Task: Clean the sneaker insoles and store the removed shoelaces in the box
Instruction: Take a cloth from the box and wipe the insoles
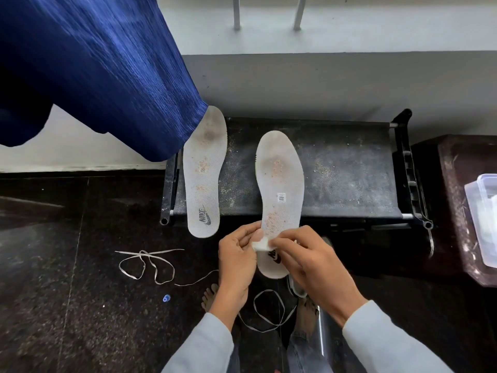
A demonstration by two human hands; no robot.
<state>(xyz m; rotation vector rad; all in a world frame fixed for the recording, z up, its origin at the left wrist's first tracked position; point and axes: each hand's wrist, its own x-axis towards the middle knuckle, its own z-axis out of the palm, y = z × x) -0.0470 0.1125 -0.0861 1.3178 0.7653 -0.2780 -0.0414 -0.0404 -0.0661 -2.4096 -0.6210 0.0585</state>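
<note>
Holding a small white wipe (261, 243) between them, both hands sit at lower centre of the frame over the heel end of the nearer insole (279, 184). The left hand (236, 261) pinches the wipe's left edge with thumb and fingers closed on it; the right hand (304, 254) pinches its right side and lies across the insole's heel, so whether it also holds the insole I cannot tell. That insole runs lengthwise up the frame, from the hands toward the dusty black bench (347, 168), its speckled, stained area just above the wipe. Any wiping stroke would probably travel up that long axis, away from both hands. A second insole (205, 170) lies on the bench, left of centre, closer to the left hand. Loose shoelaces (146, 265) lie on the dark floor at lower left, well apart from the clear box (481, 219) at the right edge.
</note>
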